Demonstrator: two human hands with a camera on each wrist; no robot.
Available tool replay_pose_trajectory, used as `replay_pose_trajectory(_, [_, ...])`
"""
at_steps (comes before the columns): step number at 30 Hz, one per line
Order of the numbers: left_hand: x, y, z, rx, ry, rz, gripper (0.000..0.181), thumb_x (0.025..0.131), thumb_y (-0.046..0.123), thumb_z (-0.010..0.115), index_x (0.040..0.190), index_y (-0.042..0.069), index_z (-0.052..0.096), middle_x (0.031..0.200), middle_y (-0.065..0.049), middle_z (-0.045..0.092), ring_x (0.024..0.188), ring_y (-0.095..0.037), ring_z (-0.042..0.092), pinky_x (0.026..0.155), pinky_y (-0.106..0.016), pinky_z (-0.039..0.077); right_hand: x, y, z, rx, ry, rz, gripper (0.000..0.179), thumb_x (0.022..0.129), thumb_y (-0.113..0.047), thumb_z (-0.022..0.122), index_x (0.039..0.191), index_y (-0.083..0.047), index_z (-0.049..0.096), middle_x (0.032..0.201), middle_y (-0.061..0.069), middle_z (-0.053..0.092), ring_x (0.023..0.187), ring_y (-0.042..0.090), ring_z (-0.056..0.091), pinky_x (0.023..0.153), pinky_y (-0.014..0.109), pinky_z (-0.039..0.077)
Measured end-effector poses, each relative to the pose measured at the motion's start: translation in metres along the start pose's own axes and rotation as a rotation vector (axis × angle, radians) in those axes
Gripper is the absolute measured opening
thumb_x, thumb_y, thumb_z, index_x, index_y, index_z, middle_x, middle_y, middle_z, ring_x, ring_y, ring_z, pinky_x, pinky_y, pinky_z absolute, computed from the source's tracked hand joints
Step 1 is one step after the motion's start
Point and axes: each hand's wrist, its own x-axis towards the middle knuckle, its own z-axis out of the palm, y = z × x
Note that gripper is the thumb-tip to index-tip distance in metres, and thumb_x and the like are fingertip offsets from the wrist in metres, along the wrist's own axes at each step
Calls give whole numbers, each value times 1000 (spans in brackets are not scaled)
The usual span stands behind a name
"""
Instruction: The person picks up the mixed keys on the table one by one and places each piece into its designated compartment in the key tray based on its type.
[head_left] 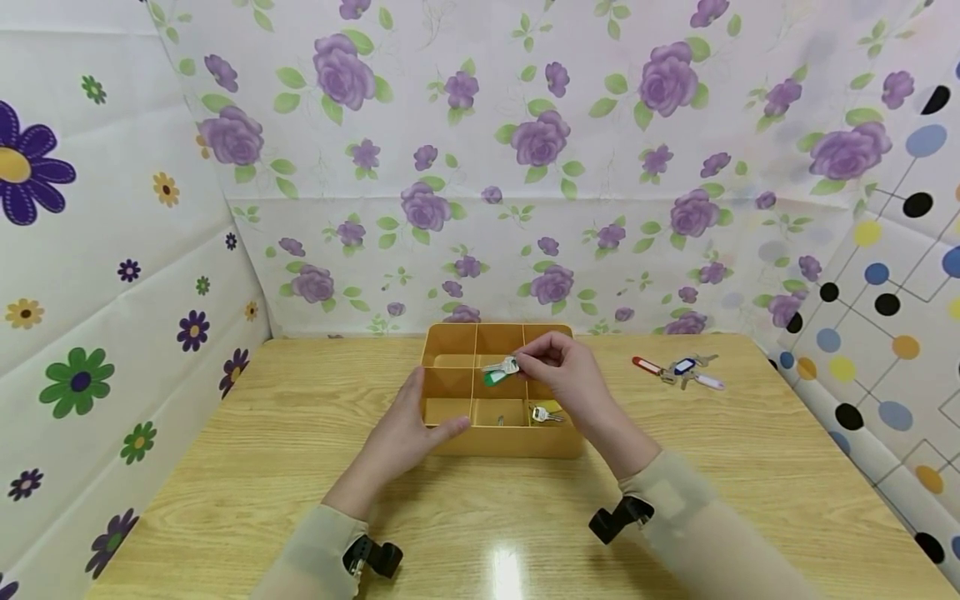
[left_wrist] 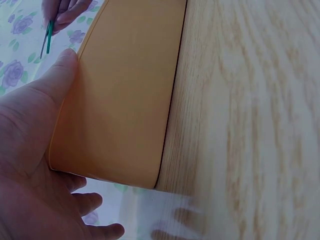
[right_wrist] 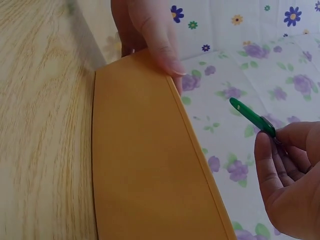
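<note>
In the head view, a yellow-orange compartment box (head_left: 498, 442) stands on the table. Over its middle, my right hand (head_left: 562, 371) pinches a key (head_left: 504, 366) with a green tag (head_left: 495, 377) between thumb and fingertips; the right wrist view shows the green tag (right_wrist: 250, 115) pointing away from the fingers. My left hand (head_left: 401, 433) rests against the box's left front corner, thumb straight along the front rim and fingers at the left side. Another key (head_left: 546, 414) with a yellow tag (head_left: 550, 406) lies in the front right compartment. A small greyish item (head_left: 500, 421) shows in the front middle one.
Right of the box, several keys lie together, with a red tag (head_left: 647, 365), a blue tag (head_left: 683, 366) and a pale lilac tag (head_left: 709, 382). The wooden table (head_left: 300, 392) is bordered by flowered cloth (head_left: 480, 242) behind and patterned cloth at both sides.
</note>
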Motion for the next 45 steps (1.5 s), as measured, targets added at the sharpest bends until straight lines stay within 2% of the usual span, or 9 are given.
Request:
replay_pose_trajectory(5, [0, -1, 0, -13, -1, 5, 134, 93, 77, 74, 177, 2, 1, 183, -22, 7, 165, -46, 21, 128, -66, 28, 1, 2, 10, -29, -4, 4, 14, 105, -2, 76, 115, 5, 72, 114, 18, 75, 103, 40, 75, 88, 32, 65])
replay_pose_trajectory(10, [0, -1, 0, -22, -1, 18, 132, 94, 74, 75, 177, 3, 1, 183, -20, 7, 164, -45, 22, 127, -66, 30, 1, 5, 20, -67, -14, 0, 14, 104, -2, 77, 115, 5, 73, 113, 18, 77, 93, 26, 77, 85, 30, 65])
replay_pose_trajectory(16, [0, -2, 0, -21, 5, 32, 125, 99, 63, 78, 176, 1, 2, 183, -22, 7, 164, -46, 22, 126, -68, 30, 2, 9, 31, -68, -21, -10, 11, 104, 0, 77, 113, 3, 73, 113, 18, 78, 98, 33, 77, 85, 30, 66])
replay_pose_trajectory(20, [0, -1, 0, -28, 2, 27, 126, 98, 62, 79, 177, 2, 1, 183, -21, 7, 163, -46, 25, 126, -67, 32, 4, 12, 38, -75, -25, -18, 10, 104, 0, 76, 113, 3, 73, 113, 17, 77, 96, 28, 77, 85, 30, 66])
replay_pose_trajectory(26, [-1, 1, -1, -30, 1, 20, 126, 98, 61, 80, 177, 3, 0, 183, -22, 9, 163, -47, 27, 125, -67, 34, 6, 15, 47, -94, -30, -28, 10, 104, -1, 76, 113, 3, 74, 110, 15, 77, 93, 25, 77, 87, 38, 67])
replay_pose_trajectory(33, [-1, -2, 1, -42, 4, 24, 124, 99, 59, 80, 177, 4, 0, 183, -21, 9, 160, -47, 32, 122, -67, 38, 9, 22, 57, -119, -55, -40, 9, 104, -2, 77, 111, 2, 74, 106, 13, 76, 97, 38, 76, 92, 55, 65])
replay_pose_trajectory(40, [-1, -1, 1, -38, 3, 21, 130, 95, 72, 76, 177, 3, 1, 183, -22, 10, 160, -47, 34, 122, -67, 40, 9, 23, 62, -155, -54, -24, 7, 105, -3, 76, 111, 0, 74, 106, 11, 77, 92, 28, 77, 86, 40, 67])
replay_pose_trajectory(43, [-1, 0, 1, -32, 8, 14, 128, 97, 66, 79, 177, 3, 2, 182, -22, 11, 160, -47, 33, 122, -67, 39, 8, 22, 63, -173, -55, -24, 7, 105, -3, 76, 111, 1, 74, 105, 11, 77, 91, 27, 77, 84, 35, 67])
replay_pose_trajectory(45, [-1, 1, 1, -29, 12, 10, 126, 98, 61, 80, 177, 2, 2, 182, -23, 12, 160, -47, 32, 123, -68, 38, 8, 22, 64, -187, -54, -25, 7, 105, -4, 76, 111, 1, 74, 105, 10, 77, 91, 26, 77, 85, 37, 67])
